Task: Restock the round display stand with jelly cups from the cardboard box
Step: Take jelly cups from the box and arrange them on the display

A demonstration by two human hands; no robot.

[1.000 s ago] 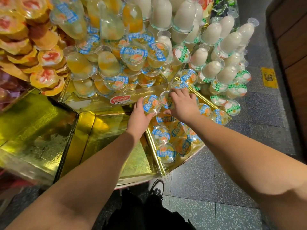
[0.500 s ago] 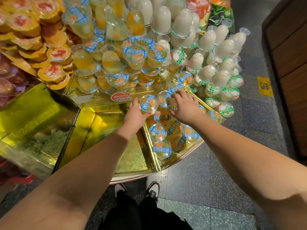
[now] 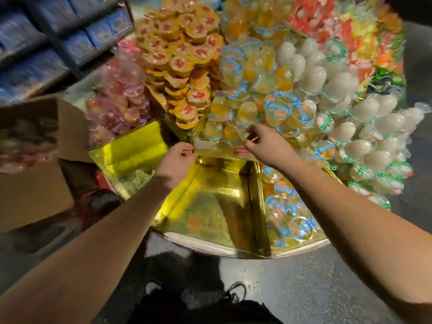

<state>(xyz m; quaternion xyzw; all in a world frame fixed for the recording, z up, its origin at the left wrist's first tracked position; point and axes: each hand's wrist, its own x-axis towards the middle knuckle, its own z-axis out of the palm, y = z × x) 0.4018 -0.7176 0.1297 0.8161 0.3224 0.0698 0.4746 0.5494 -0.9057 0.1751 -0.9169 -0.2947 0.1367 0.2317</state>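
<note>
The round display stand (image 3: 205, 244) has gold-lined wedge compartments below piled tiers of jelly cups. Blue-lidded orange jelly cups (image 3: 287, 206) lie in the right compartment. The middle gold compartment (image 3: 210, 211) holds none. My left hand (image 3: 178, 157) hovers over that compartment's back edge with loosely curled fingers and holds nothing. My right hand (image 3: 264, 143) is at the foot of the upper orange-cup pile (image 3: 252, 108), its fingers loosely curled near the lowest cups, with nothing plainly in it. The cardboard box (image 3: 35, 183) stands open at the left. The frame is blurred.
White jelly cups (image 3: 364, 127) crowd the stand's right side, with yellow-and-red lidded cups (image 3: 184, 59) and pink cups (image 3: 117, 101) at the back left. Another gold compartment (image 3: 131, 155) lies left of the middle one. Blue-packed shelves (image 3: 46, 38) run along the far left. My shoes (image 3: 236, 293) are on dark floor.
My view has swung left, bringing the box into sight. Both hands left the cups in the right compartment and rose toward the upper tier. The cup my left hand held is no longer in it.
</note>
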